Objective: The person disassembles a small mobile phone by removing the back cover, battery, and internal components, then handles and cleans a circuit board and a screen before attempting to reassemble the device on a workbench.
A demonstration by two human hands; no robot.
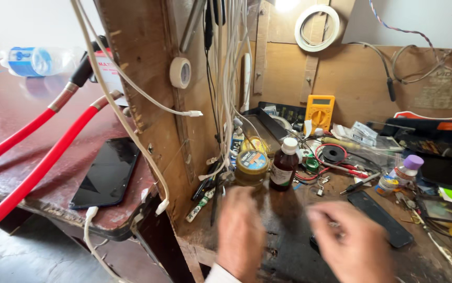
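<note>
My left hand [240, 230] and my right hand [353, 245] hover low over a dark, cluttered wooden workbench [289, 246], both blurred by motion. The left hand's fingers point up toward a round yellow-lidded jar [251, 166] and a brown glass bottle with a white cap [284, 165]. A black phone [379, 218] lies flat just right of my right hand. Whether either hand holds anything cannot be told from the blur.
A yellow multimeter [320, 111] leans on the back board. A small purple-capped bottle [404, 172], red wires and tools litter the right side. White cables [226, 78] hang from a wooden post. On the left table lie a dark phone [108, 173], red hoses [37, 173] and a plastic bottle [35, 61].
</note>
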